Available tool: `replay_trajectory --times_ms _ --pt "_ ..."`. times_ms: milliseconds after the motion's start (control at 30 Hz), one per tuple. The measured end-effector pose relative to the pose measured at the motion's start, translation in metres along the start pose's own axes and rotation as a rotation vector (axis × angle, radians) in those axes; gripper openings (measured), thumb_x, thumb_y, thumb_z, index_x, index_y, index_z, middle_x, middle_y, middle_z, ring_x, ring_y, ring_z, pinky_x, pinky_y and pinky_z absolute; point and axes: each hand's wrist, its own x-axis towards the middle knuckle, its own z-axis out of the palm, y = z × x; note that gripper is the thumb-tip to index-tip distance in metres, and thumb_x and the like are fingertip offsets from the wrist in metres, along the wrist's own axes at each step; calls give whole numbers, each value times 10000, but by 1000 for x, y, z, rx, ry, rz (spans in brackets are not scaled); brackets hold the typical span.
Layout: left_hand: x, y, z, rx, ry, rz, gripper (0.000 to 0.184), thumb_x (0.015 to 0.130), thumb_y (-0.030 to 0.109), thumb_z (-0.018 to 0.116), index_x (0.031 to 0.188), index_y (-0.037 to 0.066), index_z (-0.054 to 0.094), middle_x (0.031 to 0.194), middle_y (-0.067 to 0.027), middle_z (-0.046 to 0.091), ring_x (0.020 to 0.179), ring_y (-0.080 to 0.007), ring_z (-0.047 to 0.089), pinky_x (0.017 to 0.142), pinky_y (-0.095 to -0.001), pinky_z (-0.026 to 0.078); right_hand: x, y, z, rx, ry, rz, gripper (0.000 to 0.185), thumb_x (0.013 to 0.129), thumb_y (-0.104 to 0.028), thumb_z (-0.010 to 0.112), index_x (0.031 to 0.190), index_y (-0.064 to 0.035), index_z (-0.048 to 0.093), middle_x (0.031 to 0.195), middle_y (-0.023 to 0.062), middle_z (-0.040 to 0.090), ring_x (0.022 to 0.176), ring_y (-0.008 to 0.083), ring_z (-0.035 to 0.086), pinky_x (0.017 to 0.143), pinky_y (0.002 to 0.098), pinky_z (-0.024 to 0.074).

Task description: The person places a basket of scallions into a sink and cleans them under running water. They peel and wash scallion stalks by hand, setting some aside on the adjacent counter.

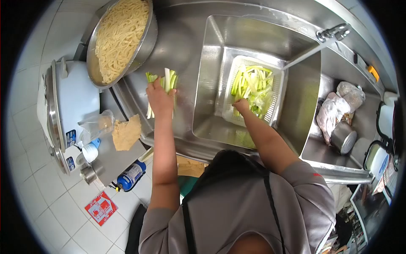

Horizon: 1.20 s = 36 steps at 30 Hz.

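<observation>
The left hand [160, 98] clasps stalks [167, 77] on the steel counter [182, 46], likely to hold them bunched — the right hand [241, 106] (its grip I cannot tell) meets the perforated basket [276, 94] of greens [255, 82], apt for draining, in the sink [208, 99].

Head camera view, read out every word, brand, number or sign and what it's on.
No text reads clearly.
Blue canister label: too small.
Two blue stickers, left side: too small.
Red-and-white sheet on the floor: blurred.
Red mark on the right sleeve: too small.
</observation>
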Motion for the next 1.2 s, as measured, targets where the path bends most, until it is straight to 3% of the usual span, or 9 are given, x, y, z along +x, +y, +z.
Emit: replay_trajectory --times_ms 100,133,200,300,367,433,700,867,1200 --pt "7 21 -4 -88 132 140 403 666 114 637 1031 44 481 930 -125 468 851 -275 466 780 -358 381 -6 -1 -40 -196 -18 42 194 575 -197 688 636 -25 624 579 76 589 572 185 588 507 273 456" --pt "10 34 -4 -222 130 180 374 678 111 624 1020 45 489 913 -122 471 836 -273 471 768 -355 385 3 1 -57 -291 -342 -120 203 615 -135 676 742 6 606 636 98 596 608 193 597 517 277 469" --pt "9 73 -7 -479 64 187 225 729 120 560 940 43 538 825 -124 514 740 -269 512 698 -350 414 -12 -4 -101 249 -592 64 245 654 -95 659 845 23 562 696 115 597 630 201 599 549 282 483" --pt "-8 102 50 -463 -375 238 186 793 197 504 841 39 588 734 -83 591 648 -175 552 640 -274 434 -51 -35 -158 730 -605 82 314 699 -59 630 966 28 490 786 135 589 665 219 600 604 304 498" --pt "-13 114 116 -355 -1052 117 264 813 249 498 891 9 576 749 -93 588 663 -124 551 604 -256 451 -60 -42 -171 854 -531 2 326 717 -52 616 1001 17 471 828 128 587 702 216 600 612 308 497" --pt "-33 133 156 -771 -1348 -178 343 830 334 482 978 28 524 786 -69 573 669 -158 552 602 -264 467 -59 -49 -183 889 -487 -87 308 725 -52 608 1002 -2 483 853 103 592 750 197 600 588 297 487" --pt "-70 175 165 -1410 -1078 -417 268 799 210 554 959 0 510 775 -55 538 648 -128 536 562 -217 446 -56 -39 -181 1014 -68 -137 101 709 -45 620 798 -26 576 723 60 585 613 139 548 528 254 445" --pt "-58 156 151 -1030 -1254 -232 207 820 177 510 910 -2 562 719 -29 507 548 -79 425 477 -201 378 -44 -26 -197 1008 103 -73 45 741 -34 578 721 -9 547 624 64 541 485 157 504 457 300 473" --pt "-18 116 96 -930 -1344 -249 242 833 226 478 899 14 574 686 0 483 501 -67 381 453 -194 350 -19 3 -215 -45 197 -46 176 689 -110 618 821 3 592 713 100 604 555 184 566 537 306 477"
